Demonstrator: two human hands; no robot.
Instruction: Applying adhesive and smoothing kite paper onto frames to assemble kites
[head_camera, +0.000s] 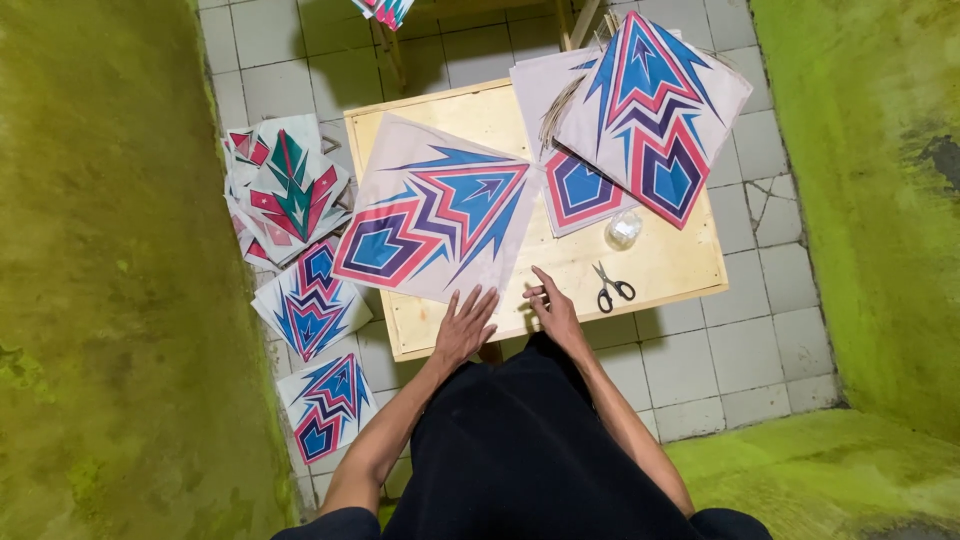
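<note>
Lying flat on the small wooden table (660, 265) in the middle of the frame, the kite sheet (440, 210) is a pale diamond of paper printed with blue, pink and purple arrow shapes, its lower corner reaching toward the table's near edge. The left hand (466, 325) rests on that lower edge, palm down with the fingers spread and flat, holding nothing. The right hand (553, 305) sits just beside the sheet's lower right edge on the bare wood; its fingers are loosely curled, with thumb and forefinger close together, and whether they pinch anything is too small to tell.

To the right of the right hand, a pair of scissors (611, 287) with dark handles lies on the table, and just above it stands a small clear container (624, 229). In the upper right, a stack of printed kites (650, 100) in the same blue and pink pattern overhangs the table's far corner.

On the tiled floor (700, 360) to the left of the table, more kites (312, 305) lie scattered, and among them a red and green kite (292, 190) sits at the upper left. Green mossy walls (100, 300) close in on both sides of the frame.
</note>
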